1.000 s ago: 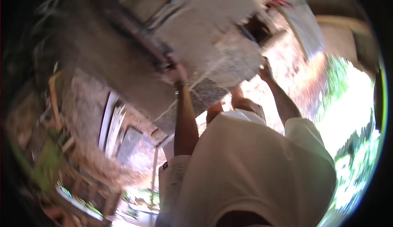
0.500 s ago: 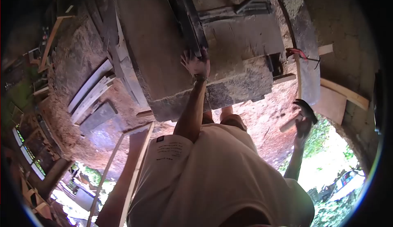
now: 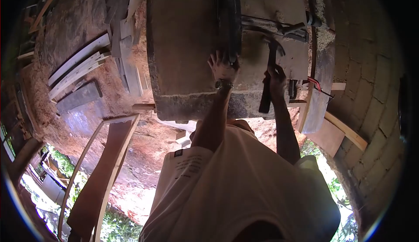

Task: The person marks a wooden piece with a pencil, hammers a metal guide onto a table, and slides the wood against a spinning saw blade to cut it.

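The left hand (image 3: 223,67), a watch on its wrist, lies with fingers spread apart against the near end of a long dark metal bar (image 3: 229,15) that runs away across the dusty grey-brown tabletop (image 3: 183,37); its grip is not closed round the bar. Just beside it, the right hand (image 3: 276,77) has its grip clamped on the black handle of a dark-headed hammer (image 3: 271,52). The hammer stands over the front part of the tabletop, head pointing away from the person and the handle's butt hanging past the front edge. A red-handled clamp (image 3: 315,84) sits near the tabletop's right corner. Pale wooden planks (image 3: 76,65) lie on the reddish earth floor (image 3: 144,141) to the left.
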A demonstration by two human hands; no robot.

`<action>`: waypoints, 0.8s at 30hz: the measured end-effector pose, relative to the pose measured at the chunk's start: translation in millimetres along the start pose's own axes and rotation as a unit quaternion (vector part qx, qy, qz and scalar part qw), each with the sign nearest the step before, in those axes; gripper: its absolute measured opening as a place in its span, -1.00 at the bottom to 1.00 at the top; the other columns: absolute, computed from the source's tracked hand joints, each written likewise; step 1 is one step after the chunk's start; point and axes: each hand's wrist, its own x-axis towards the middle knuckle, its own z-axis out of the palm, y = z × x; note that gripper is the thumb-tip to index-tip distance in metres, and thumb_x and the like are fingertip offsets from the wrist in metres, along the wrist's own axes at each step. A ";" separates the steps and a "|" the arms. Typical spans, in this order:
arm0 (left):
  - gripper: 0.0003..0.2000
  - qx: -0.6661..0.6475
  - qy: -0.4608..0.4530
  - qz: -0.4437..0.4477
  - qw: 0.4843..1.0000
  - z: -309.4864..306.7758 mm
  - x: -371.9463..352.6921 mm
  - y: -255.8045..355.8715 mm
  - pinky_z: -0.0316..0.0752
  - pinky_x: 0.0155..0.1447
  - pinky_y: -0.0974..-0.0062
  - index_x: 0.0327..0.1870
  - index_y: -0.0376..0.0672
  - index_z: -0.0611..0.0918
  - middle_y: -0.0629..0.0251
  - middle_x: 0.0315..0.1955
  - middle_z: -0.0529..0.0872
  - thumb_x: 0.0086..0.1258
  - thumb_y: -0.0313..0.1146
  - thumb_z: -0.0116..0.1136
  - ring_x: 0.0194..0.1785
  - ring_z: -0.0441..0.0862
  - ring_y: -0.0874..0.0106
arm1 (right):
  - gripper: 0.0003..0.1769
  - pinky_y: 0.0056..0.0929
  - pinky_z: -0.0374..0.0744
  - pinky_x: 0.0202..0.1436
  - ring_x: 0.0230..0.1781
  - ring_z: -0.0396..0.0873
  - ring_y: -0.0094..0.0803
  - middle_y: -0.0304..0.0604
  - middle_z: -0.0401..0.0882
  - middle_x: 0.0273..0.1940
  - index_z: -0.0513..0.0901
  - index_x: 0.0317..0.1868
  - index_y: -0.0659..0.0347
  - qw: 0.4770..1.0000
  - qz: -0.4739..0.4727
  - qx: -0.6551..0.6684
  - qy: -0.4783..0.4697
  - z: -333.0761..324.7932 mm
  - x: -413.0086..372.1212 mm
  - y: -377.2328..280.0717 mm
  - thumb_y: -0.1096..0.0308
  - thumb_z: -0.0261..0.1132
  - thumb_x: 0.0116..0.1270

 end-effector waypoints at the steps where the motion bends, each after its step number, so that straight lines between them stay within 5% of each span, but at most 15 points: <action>1: -0.61 -0.005 0.007 0.001 1.000 -1.4 0.4 0.5 0.36 0.28 -0.11 0.16 -0.15 0.70 -0.02 0.05 0.63 0.37 -0.18 0.30 0.14 0.52 -0.10 | -0.75 -0.44 0.47 -0.59 -0.61 0.51 -0.54 -0.28 0.53 -0.47 0.64 0.07 0.20 0.999 -0.028 -0.032 0.018 20.1 -3.1 -8.0 0.25 0.34 0.51; 4: -0.58 -0.023 0.021 0.004 1.000 -1.4 2.9 0.4 0.37 0.29 -0.09 0.22 -0.12 0.69 0.01 0.04 0.64 0.38 -0.18 0.29 0.14 0.53 -0.08 | -0.76 -0.44 0.50 -0.56 -0.62 0.49 -0.56 -0.33 0.48 -0.50 0.64 0.10 0.21 0.984 -0.143 -0.106 0.018 64.1 -9.8 -0.7 0.30 0.26 0.53; 5: -0.56 -0.028 0.019 0.001 0.999 0.1 2.9 -0.2 0.37 0.29 -0.08 0.24 -0.11 0.68 0.03 0.04 0.64 0.38 -0.18 0.29 0.13 0.54 -0.06 | -0.74 -0.48 0.47 -0.58 -0.62 0.49 -0.60 -0.34 0.48 -0.49 0.64 0.14 0.20 0.992 -0.074 -0.082 -0.069 66.3 -23.9 -11.0 0.32 0.25 0.53; 9: -0.50 -0.007 0.012 -0.010 1.000 6.2 1.5 -4.2 0.38 0.27 -0.04 0.32 -0.07 0.64 0.11 0.04 0.65 0.36 -0.16 0.32 0.11 0.54 -0.02 | -0.69 -0.46 0.48 -0.61 -0.63 0.52 -0.61 -0.33 0.53 -0.45 0.64 0.19 0.20 0.995 -0.044 -0.087 -0.016 49.6 -12.9 -14.5 0.32 0.26 0.52; 13: -0.46 -0.002 0.015 -0.009 1.000 10.9 2.6 -4.9 0.39 0.25 -0.02 0.37 -0.05 0.61 0.14 0.05 0.65 0.35 -0.18 0.35 0.11 0.54 0.01 | -0.54 -0.44 0.49 -0.66 -0.65 0.52 -0.58 -0.30 0.55 -0.45 0.56 0.39 0.13 0.989 -0.053 -0.119 -0.069 48.2 -13.4 -12.1 0.32 0.25 0.53; 16: -0.47 -0.012 0.011 -0.017 1.000 2.3 -0.8 -1.7 0.38 0.25 -0.03 0.36 -0.05 0.61 0.13 0.06 0.64 0.36 -0.19 0.34 0.12 0.54 0.02 | -0.56 -0.45 0.51 -0.64 -0.64 0.52 -0.58 -0.31 0.54 -0.46 0.58 0.37 0.13 0.995 -0.052 -0.061 -0.063 52.6 16.2 -27.2 0.28 0.26 0.54; 19: -0.50 -0.026 0.017 0.004 1.000 -3.9 4.2 2.3 0.38 0.25 -0.06 0.33 -0.07 0.63 0.10 0.05 0.64 0.36 -0.20 0.34 0.12 0.54 0.00 | -0.75 -0.41 0.51 -0.62 -0.62 0.54 -0.56 -0.32 0.51 -0.46 0.62 -0.01 0.19 0.998 -0.027 -0.046 -0.013 81.3 98.4 -50.3 0.17 0.22 0.59; 24: -0.52 -0.031 -0.012 -0.020 0.999 -6.4 4.7 5.0 0.38 0.24 -0.12 0.28 -0.14 0.65 0.01 0.03 0.63 0.36 -0.20 0.33 0.11 0.54 -0.07 | -0.61 -0.30 0.56 -0.49 -0.54 0.57 -0.40 -0.19 0.62 -0.39 0.65 0.11 0.29 0.927 -0.321 -0.179 -0.070 109.1 193.2 -45.7 0.11 0.22 0.58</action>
